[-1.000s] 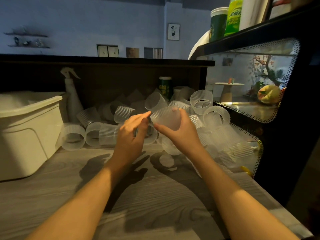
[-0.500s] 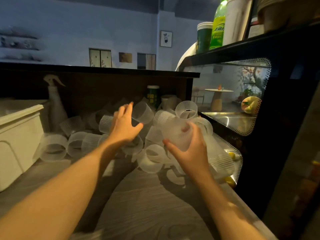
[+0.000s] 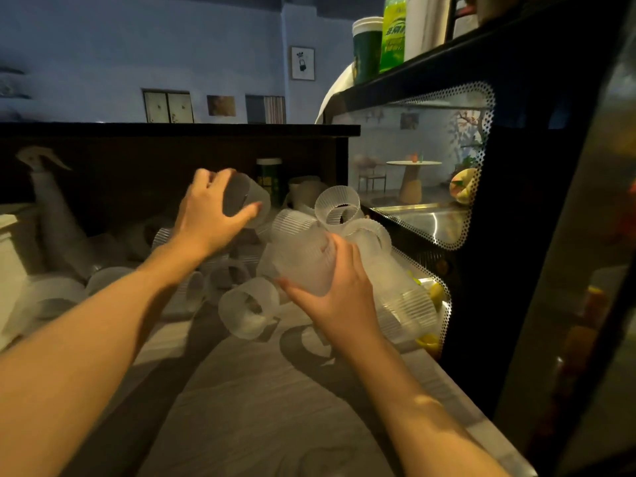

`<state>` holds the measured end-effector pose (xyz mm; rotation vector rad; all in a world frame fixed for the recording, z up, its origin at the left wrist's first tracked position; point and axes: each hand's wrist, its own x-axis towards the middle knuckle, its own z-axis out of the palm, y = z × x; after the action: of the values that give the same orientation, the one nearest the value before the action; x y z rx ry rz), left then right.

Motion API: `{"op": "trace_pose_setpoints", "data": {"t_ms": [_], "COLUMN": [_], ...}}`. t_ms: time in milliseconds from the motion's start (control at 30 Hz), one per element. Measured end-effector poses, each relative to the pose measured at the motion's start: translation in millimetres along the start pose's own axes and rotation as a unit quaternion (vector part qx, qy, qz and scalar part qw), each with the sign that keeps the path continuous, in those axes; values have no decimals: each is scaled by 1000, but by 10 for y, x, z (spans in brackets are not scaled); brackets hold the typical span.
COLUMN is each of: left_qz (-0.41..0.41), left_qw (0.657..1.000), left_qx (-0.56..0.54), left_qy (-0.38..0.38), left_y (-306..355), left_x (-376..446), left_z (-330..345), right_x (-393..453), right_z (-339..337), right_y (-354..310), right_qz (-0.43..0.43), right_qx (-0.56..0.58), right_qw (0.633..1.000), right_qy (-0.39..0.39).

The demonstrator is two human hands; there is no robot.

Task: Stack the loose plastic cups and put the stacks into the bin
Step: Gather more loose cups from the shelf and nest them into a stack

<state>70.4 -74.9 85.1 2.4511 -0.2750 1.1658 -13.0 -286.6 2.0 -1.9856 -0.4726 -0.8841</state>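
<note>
Several frosted, ribbed plastic cups lie in a heap [image 3: 337, 215] on the wooden counter [image 3: 261, 407]. My left hand [image 3: 210, 215] grips one loose cup [image 3: 251, 201] lifted above the back of the heap, its mouth facing me. My right hand [image 3: 340, 301] holds a short stack of cups [image 3: 303, 263] from below, tilted up to the left. One cup [image 3: 249, 311] lies on its side just left of my right hand. The white bin [image 3: 8, 249] shows only as a sliver at the left edge.
A spray bottle [image 3: 51, 208] stands at the back left against a dark wooden partition [image 3: 172, 149]. A glass display case [image 3: 430, 173] with a black frame borders the counter on the right. A green can [image 3: 270, 179] stands behind the heap.
My left hand has reached further back and closed on a loose cup, lifting it. My right hand keeps the stack, a little lower. The view has turned right, so the bin has nearly left the frame.
</note>
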Motion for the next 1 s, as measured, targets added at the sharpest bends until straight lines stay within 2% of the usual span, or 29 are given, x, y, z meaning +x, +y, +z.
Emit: {"op": "trace_pose_setpoints", "data": {"t_ms": [100, 333, 500, 633, 767, 833, 933, 1000], "left_qz": [-13, -16, 11, 22, 31, 27, -26, -44], "left_qw": [993, 961, 959, 965, 972, 970, 937, 937], "left_qx": [-97, -276, -283, -262, -227, -224, -293, -312], "left_qy": [61, 12, -13, -12, -43, -90, -188, -153], "left_y": [38, 262, 352, 387, 341, 322, 388, 393], "left_x": [-254, -958, -1285, -1388, -1431, -1469, -1545, -1535], "left_z": [-165, -403, -327, -305, -298, -275, -259, -244], "right_x": [-18, -104, -176, -225, -241, -258, -277, -269], "right_z": [-6, -29, 35, 123, 164, 179, 185, 177], "right_y": [-22, -78, -158, -212, -218, -213, -208, -185], "right_qz": [0, -17, -70, -109, -99, -89, -48, -38], "right_qx": [-4, -81, -149, -145, -106, -88, -57, -43], "right_qw": [1000, 995, 981, 976, 980, 982, 984, 987], "right_qy": [-4, -50, -98, -122, -135, -144, -164, -153]}}
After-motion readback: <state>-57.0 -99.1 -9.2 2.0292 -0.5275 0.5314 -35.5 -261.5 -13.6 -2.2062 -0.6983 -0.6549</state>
